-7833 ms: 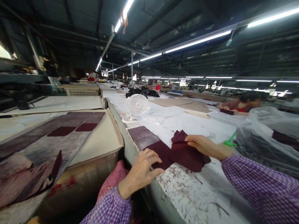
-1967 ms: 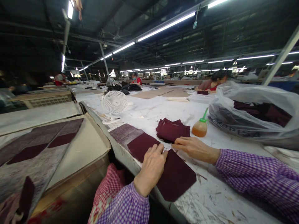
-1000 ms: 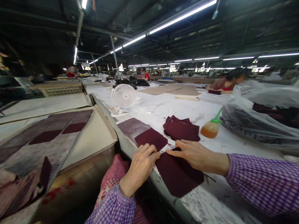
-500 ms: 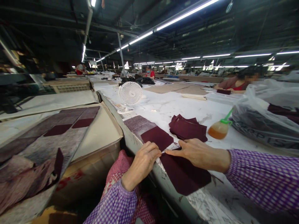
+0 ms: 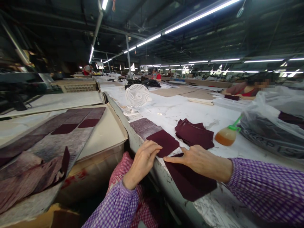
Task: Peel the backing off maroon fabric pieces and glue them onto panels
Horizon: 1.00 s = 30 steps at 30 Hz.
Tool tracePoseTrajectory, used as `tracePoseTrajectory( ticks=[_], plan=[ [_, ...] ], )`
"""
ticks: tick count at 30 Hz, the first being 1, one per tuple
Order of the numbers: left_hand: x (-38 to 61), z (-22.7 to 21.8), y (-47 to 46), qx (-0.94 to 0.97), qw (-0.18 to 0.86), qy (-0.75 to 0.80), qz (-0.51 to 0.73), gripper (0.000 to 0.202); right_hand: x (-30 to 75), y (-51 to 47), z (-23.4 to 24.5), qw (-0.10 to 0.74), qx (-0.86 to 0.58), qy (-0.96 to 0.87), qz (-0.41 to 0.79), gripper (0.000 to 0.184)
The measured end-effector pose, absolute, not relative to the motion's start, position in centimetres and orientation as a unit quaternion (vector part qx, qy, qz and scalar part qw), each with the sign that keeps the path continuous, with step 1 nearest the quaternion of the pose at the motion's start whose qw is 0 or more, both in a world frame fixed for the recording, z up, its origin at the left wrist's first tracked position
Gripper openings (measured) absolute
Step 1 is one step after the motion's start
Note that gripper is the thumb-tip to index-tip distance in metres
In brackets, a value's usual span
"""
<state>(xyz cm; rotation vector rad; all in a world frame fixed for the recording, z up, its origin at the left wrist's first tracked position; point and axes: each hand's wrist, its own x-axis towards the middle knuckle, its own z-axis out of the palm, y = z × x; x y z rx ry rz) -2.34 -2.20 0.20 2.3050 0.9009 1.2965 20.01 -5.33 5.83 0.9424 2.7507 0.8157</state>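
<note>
My left hand (image 5: pixel 143 160) is at the table edge, thumb and fingertips drawn together in a pinch. Whatever is between them, if anything, is too small to make out. Just beyond its fingertips lies a flat maroon fabric piece (image 5: pixel 163 142), beside a paler, speckled maroon piece (image 5: pixel 144 126). My right hand (image 5: pixel 199 161) rests with its index finger stretched along the upper edge of another maroon fabric piece (image 5: pixel 190 182), which overhangs the table edge a little. Its other fingers are partly hidden. A loose stack of maroon pieces (image 5: pixel 194 133) sits behind the right hand.
A bottle of amber liquid (image 5: pixel 225 136) with a green spout and a plastic bag (image 5: pixel 273 126) stand to the right. A small white fan (image 5: pixel 137 95) is farther back. On the left, a board (image 5: pixel 78 139) carries maroon pieces. A co-worker (image 5: pixel 247 88) sits across the table.
My left fingertips have moved away from the right index fingertip and up toward the flat maroon piece. The right hand stays on the near piece. The whole view has shifted slightly.
</note>
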Motion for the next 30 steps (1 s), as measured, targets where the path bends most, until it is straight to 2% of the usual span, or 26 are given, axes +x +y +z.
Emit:
tracePoseTrajectory(
  ticks=[4,6,9,12,16,20,24,30],
  plan=[
    [-1.5,-0.1,-2.1,0.848,0.122,0.335,0.393,0.02,19.9,-5.2,5.5,0.058,0.333,0.907,0.25,0.059],
    [-1.0,-0.1,-2.1,0.858,0.092,0.353,0.362,0.018,20.1,-4.9,5.4,0.043,0.378,0.9,0.214,0.048],
    [-0.5,0.3,-2.1,0.861,0.064,0.383,0.328,0.016,20.5,-4.3,5.7,0.023,0.446,0.89,0.087,0.024],
    [-0.1,1.0,-2.2,0.86,0.041,0.414,0.295,0.02,21.5,-3.4,6.7,0.01,0.452,0.892,-0.026,0.007],
    [0.9,1.7,-2.2,0.861,-0.004,0.445,0.247,0.02,24.3,-1.3,8.4,-0.063,0.446,0.89,-0.065,0.015],
    [2.2,1.8,-2.1,0.869,-0.038,0.443,0.217,0.012,28.0,1.4,8.7,-0.152,0.604,0.781,-0.046,0.015],
    [3.0,1.6,-1.9,0.874,-0.055,0.439,0.199,0.016,30.2,3.8,7.4,-0.196,0.696,0.69,-0.026,0.009],
    [2.3,1.8,-0.7,0.843,0.014,0.476,0.25,0.016,30.9,5.7,4.9,-0.237,0.734,0.636,-0.022,0.008]
  ],
)
